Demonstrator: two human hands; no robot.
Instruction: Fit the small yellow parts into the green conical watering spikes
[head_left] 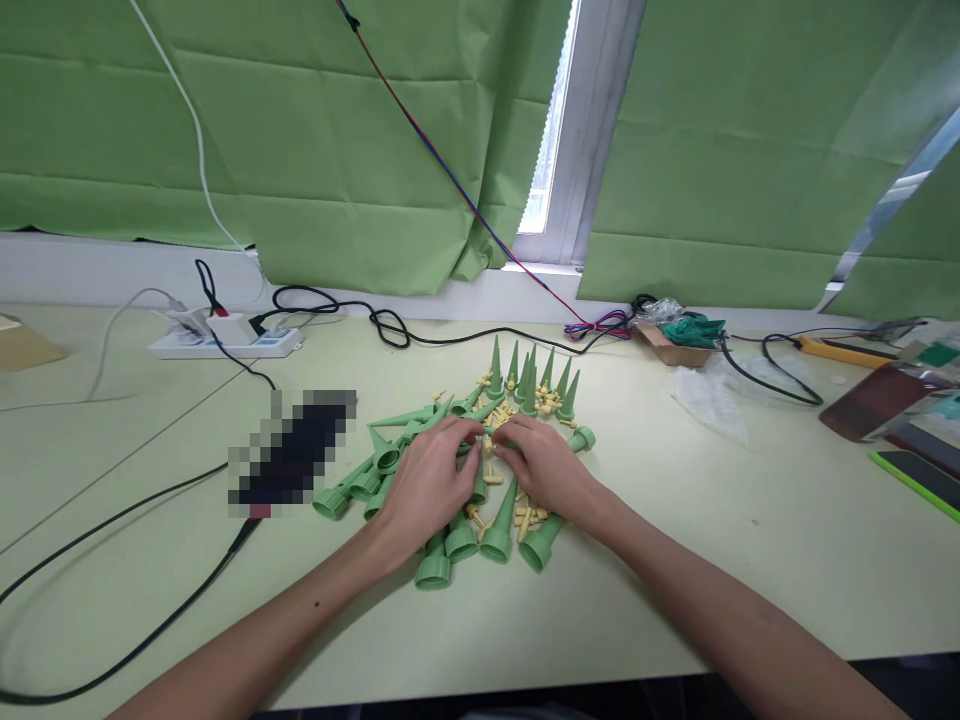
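My left hand (439, 470) and my right hand (541, 462) meet over a pile of hollow green plastic spikes and small yellow plastic valves. The fingers of both are closed in a pinch around a green spike (487, 432), which shows as a thin strip between them. Beyond my right hand a green spike's wide cap end (582, 438) sticks out; I cannot tell if it belongs to the same spike. Loose spikes (495, 540) lie in front of and left of my hands. A T-shaped yellow valve (492, 477) lies between my wrists.
Several green spikes (496, 370) stand upright behind my hands among yellow valves. On the left are a pixelated dark device (296, 455) with a cable and a white power strip (225, 340). A cardboard box (675, 345) and a green-edged phone (919, 480) are right.
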